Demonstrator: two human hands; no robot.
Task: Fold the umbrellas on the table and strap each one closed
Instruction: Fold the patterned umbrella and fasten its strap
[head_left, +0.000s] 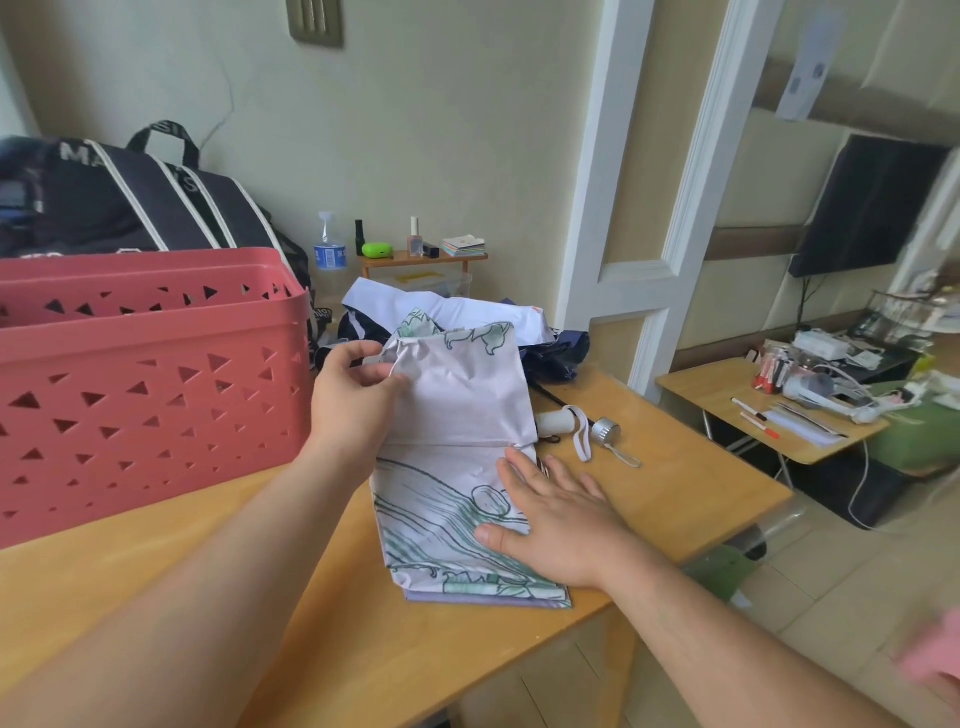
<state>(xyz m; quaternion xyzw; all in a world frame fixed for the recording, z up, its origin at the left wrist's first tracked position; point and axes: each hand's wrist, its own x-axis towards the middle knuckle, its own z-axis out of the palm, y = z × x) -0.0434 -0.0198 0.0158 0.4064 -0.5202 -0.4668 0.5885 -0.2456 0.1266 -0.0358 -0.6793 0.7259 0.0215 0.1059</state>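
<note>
Two umbrellas on the wooden table (649, 467): pale printed umbrella (457, 415) nearest, pinched at its upper edge by the left hand (353, 400), pressed under the flat, straight-fingered right hand (561, 525); navy umbrella (558, 353) behind. One red basket (145, 374) left. One black bag (130, 197), lettering partly readable: "MA"

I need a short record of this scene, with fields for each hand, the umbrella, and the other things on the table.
left hand: pinches the far edge of the printed umbrella canopy
right hand: lies flat, fingers straight, pressing the near canopy part
printed umbrella: pale fabric with green line drawing, folded flat, not yet strapped
handle: white, beside the canopy, with a wrist strap
red basket: on the table's left
dark umbrella: behind, crumpled
</note>
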